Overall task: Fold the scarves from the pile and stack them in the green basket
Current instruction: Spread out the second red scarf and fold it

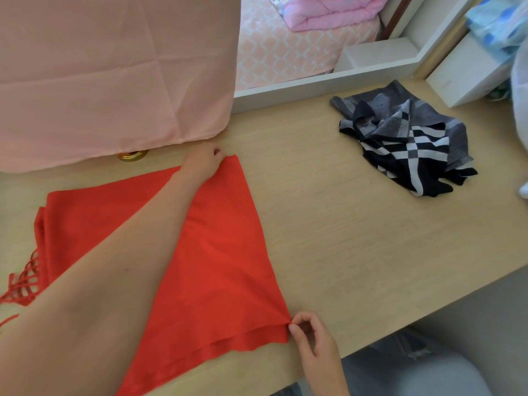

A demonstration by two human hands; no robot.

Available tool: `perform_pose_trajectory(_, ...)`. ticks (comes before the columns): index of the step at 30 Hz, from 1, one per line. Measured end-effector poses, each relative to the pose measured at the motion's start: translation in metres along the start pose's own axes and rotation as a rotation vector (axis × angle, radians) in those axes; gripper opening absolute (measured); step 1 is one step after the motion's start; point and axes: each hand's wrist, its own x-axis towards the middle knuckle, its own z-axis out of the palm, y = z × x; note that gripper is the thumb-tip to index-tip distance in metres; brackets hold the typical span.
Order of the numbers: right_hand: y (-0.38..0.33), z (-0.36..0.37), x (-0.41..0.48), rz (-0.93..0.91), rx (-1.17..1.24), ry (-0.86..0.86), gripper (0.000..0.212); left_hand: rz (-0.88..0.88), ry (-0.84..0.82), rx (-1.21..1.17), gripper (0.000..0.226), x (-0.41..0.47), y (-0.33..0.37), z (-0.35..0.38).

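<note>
We have one view, worn on the head: we look forward and steeply down at the wooden desk [357, 252] from close by, the red scarf [223, 267] filling our lower left.

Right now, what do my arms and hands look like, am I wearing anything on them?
Both are bare: no sleeve, glove, ring or watch shows on the left hand or the right hand, as far up as each arm is in view.
</note>
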Motion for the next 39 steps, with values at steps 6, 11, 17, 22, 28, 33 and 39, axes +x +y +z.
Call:
perform_pose_trajectory(6, 0.003, -0.001, 0.005, 0.001, -0.016, -0.017, 0.039, -0.020, -0.058, 0.100, 0.035, 0.013, 0.013, -0.007)
perform_pose_trajectory(11, 0.002, -0.003, 0.002, 0.006, -0.013, -0.009, 0.041, 0.001, -0.164, 0.146, 0.041, 0.019, 0.019, -0.006)
perform_pose_trajectory(17, 0.000, -0.004, 0.002, 0.015, -0.004, -0.013, 0.039, 0.071, -0.041, 0.126, 0.022, 0.020, 0.023, -0.007)
perform_pose_trajectory(22, 0.001, -0.005, 0.006, 0.010, -0.010, -0.019, 0.039, 0.042, -0.004, 0.038, 0.015, 0.020, 0.013, -0.009)
perform_pose_trajectory(28, 0.002, -0.005, 0.006, -0.011, -0.031, -0.015, 0.039, -0.028, 0.020, 0.066, 0.016, 0.015, 0.006, -0.014)
perform_pose_trajectory(33, 0.000, -0.005, 0.005, -0.008, -0.037, -0.019, 0.039, -0.004, 0.104, 0.114, 0.020, 0.012, 0.000, -0.013)
perform_pose_trajectory(39, 0.004, -0.005, 0.005, 0.000, -0.049, -0.028, 0.037, -0.041, -0.011, -0.004, 0.028, -0.010, 0.005, -0.006)
